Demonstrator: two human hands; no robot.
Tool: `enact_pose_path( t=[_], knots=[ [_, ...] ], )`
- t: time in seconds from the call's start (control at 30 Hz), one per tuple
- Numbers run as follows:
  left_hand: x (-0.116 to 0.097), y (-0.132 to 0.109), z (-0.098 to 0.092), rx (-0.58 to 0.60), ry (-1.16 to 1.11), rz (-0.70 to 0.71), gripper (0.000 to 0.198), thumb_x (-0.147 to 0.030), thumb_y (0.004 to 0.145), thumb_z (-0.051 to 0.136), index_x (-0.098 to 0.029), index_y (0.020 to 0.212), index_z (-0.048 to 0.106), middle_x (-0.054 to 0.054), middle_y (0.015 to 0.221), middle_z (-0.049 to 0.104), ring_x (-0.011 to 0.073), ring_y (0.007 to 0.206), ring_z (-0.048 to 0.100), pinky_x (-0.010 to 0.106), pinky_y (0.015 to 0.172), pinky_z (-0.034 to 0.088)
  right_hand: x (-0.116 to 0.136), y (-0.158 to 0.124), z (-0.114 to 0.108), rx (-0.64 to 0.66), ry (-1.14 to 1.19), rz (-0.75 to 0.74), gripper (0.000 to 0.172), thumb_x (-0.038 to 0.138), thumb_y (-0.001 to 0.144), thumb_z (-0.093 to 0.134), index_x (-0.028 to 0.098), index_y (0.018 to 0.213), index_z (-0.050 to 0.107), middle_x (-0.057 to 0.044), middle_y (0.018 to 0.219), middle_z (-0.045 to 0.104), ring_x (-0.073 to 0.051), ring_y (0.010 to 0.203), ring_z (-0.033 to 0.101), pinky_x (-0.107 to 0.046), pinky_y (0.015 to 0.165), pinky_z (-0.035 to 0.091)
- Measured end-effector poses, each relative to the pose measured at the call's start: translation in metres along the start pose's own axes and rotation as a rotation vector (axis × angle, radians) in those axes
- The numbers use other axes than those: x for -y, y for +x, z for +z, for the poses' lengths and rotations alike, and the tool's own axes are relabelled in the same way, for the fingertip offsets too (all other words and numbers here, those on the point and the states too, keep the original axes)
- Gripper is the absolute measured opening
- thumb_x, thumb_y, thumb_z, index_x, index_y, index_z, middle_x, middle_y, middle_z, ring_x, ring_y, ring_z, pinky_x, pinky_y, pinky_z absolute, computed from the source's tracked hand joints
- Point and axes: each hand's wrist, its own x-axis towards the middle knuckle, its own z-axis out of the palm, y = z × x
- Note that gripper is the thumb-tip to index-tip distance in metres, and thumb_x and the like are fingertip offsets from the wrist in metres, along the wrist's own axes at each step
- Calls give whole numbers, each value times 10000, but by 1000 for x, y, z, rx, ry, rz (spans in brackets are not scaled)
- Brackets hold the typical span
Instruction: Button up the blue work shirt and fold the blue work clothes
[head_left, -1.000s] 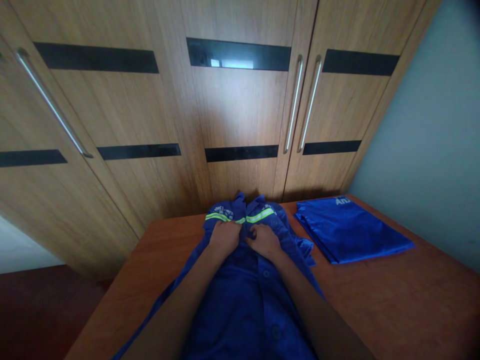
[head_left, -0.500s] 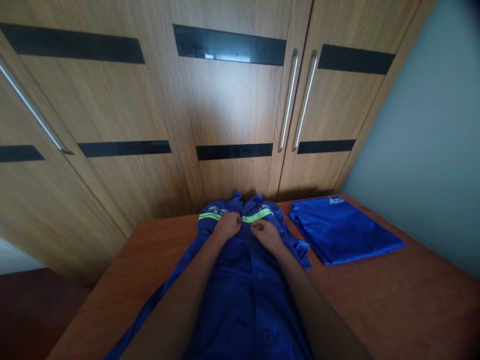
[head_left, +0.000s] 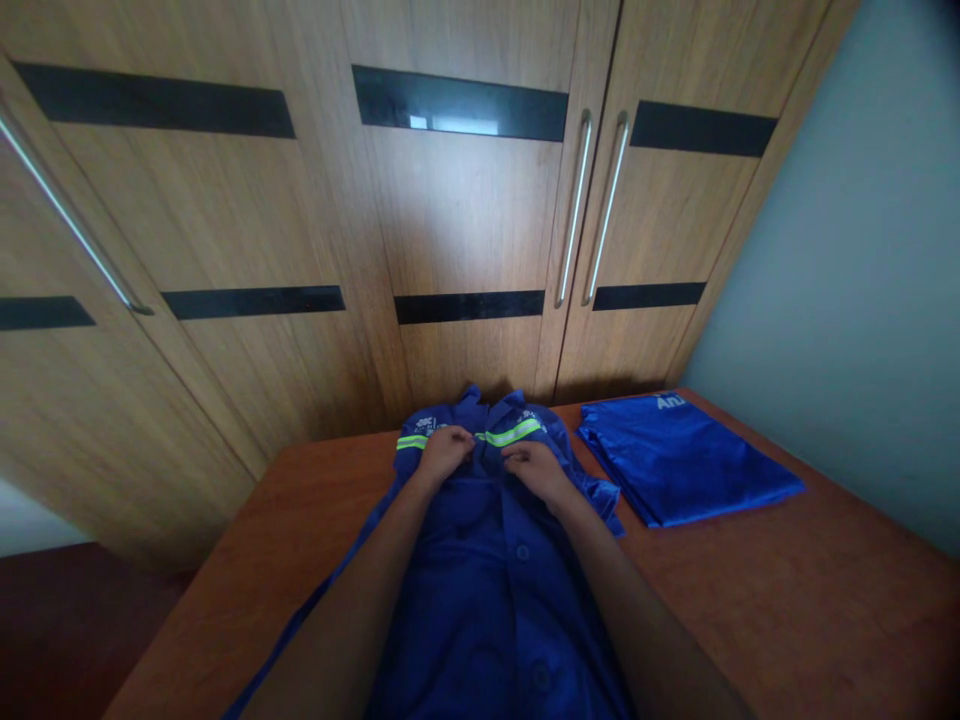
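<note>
In the head view, the blue shirt [head_left: 457, 590] lies on the brown table [head_left: 765, 610], with its collar [head_left: 471, 396] near the cupboard [head_left: 465, 220] and a folded blue cloth [head_left: 682, 465] to its right. The left hand [head_left: 447, 452] and right hand [head_left: 534, 470] are on the shirt's front near the bright stripe [head_left: 514, 433], higher up and a little farther apart than one second ago. Their fingers are curled, but I can't tell if either pinches the shirt.
</note>
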Motion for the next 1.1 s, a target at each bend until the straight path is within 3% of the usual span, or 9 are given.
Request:
enact_pose_path(
  t=[0.13,0.27,0.4,0.53,0.6,0.73,0.83,0.97,1.1],
  knots=[
    [-9,-6,-1,-79,-206,-15,77,-233,735,604,-169,725,646,-4,593,653,138,537,626,223,525,484,13,-7,-6,3,190,-23,389,277,773,532,167,1121,666,-26,814,693,-129,702,615,-214,622,460],
    [-25,-7,-2,-161,-345,9,132,-294,727,635,-170,762,656,-8,612,645,131,571,618,212,534,477,22,-13,-11,44,392,-14,484,347,762,554,199,1220,606,-43,923,685,-127,771,629,-209,675,475],
    [-40,-3,0,-195,-429,18,139,-293,698,676,-168,758,667,-12,607,643,123,570,607,205,534,474,25,-6,-10,-1,296,66,432,314,766,508,188,1165,616,-26,814,667,-112,660,604,-192,589,448],
    [-47,1,6,-161,-486,-16,116,-252,687,688,-158,753,671,8,641,680,121,563,629,205,528,489,29,13,-3,-45,137,67,345,403,802,523,183,1038,646,-22,827,668,-119,662,586,-189,536,402],
    [-45,1,10,-152,-506,-49,108,-234,686,688,-154,753,661,19,659,692,124,566,642,209,526,499,32,22,1,-46,42,51,315,404,761,609,179,973,663,-19,820,673,-130,688,586,-194,540,386],
    [-36,-1,15,-157,-537,-126,105,-220,689,683,-149,747,633,21,634,682,131,554,652,221,522,517,31,34,9,45,-97,21,139,225,625,726,175,749,692,14,697,662,-135,673,577,-204,564,369],
    [-25,-5,16,-168,-567,-169,119,-221,681,687,-153,744,612,15,617,672,131,549,658,229,538,531,23,32,9,141,-110,23,162,137,523,770,182,658,691,43,632,649,-128,641,563,-204,554,363],
    [-11,-14,11,-171,-625,-188,136,-236,664,688,-158,698,582,24,625,666,137,585,672,258,604,559,12,24,-2,210,0,59,248,244,530,818,191,755,726,36,680,678,-113,615,555,-187,500,351],
    [-3,-23,8,-193,-673,-143,166,-290,668,681,-163,698,577,18,660,660,137,639,674,298,697,573,2,21,-8,164,182,102,323,405,639,760,180,868,721,15,693,672,-75,517,502,-170,446,326]
  ],
)
